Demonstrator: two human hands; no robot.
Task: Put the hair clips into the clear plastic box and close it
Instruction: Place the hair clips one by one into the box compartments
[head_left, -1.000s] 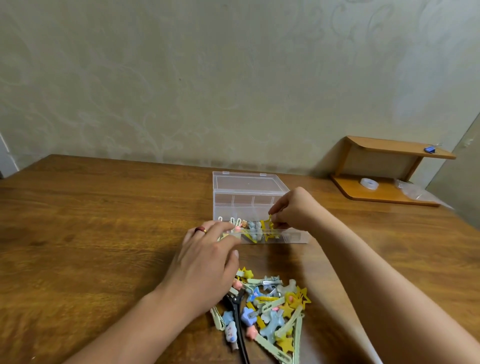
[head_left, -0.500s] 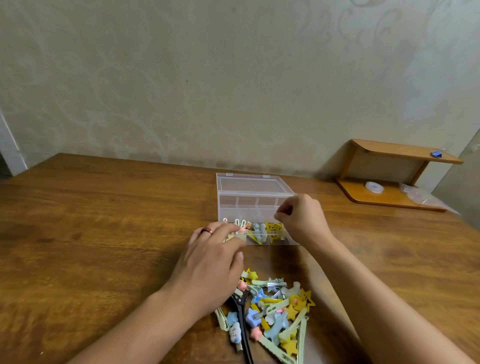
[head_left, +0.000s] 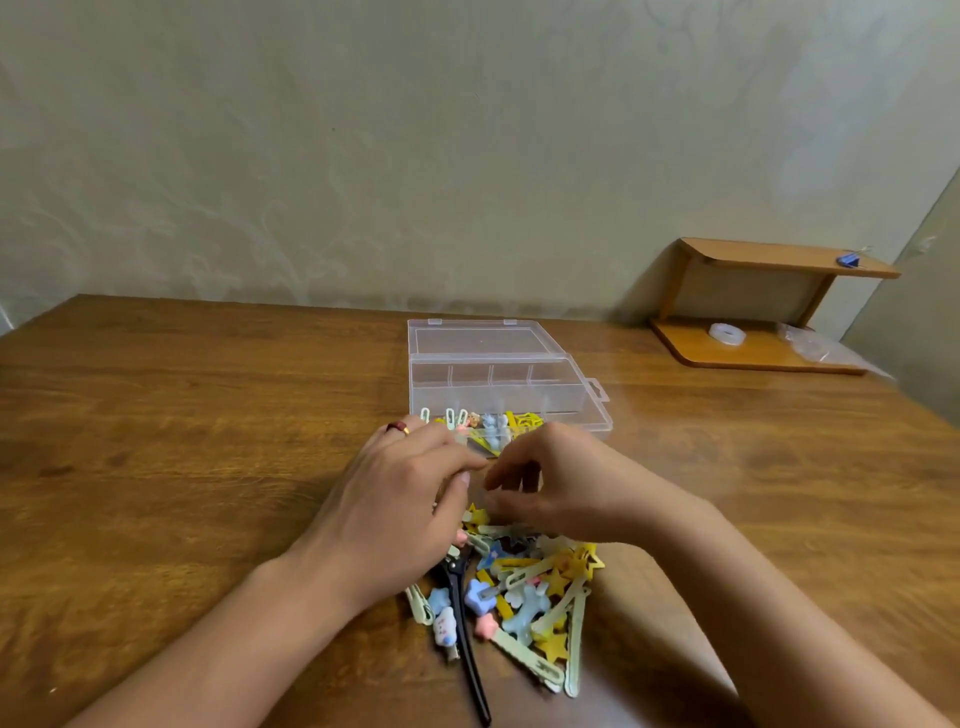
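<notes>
The clear plastic box (head_left: 571, 396) stands open on the wooden table, its lid (head_left: 483, 340) laid back toward the wall. Several hair clips (head_left: 493, 427) lie in its front compartment. A pile of colourful hair clips (head_left: 524, 587) lies in front of the box, with a long black clip (head_left: 467, 644) at its left. My left hand (head_left: 395, 504), wearing a ring, rests over the pile's upper left edge, fingers reaching toward the box front. My right hand (head_left: 566, 478) hovers over the pile's top, fingers loosely curled downward and blurred, with nothing seen in them.
A small wooden shelf (head_left: 769, 358) sits at the table's back right with a tape roll (head_left: 727, 332) and a plastic bag (head_left: 821, 348) on it, and a blue binder clip (head_left: 849, 260) on top. The wall runs right behind the box.
My right hand has pulled back from the box's front compartment to above the pile. My left hand stays by the pile and box front.
</notes>
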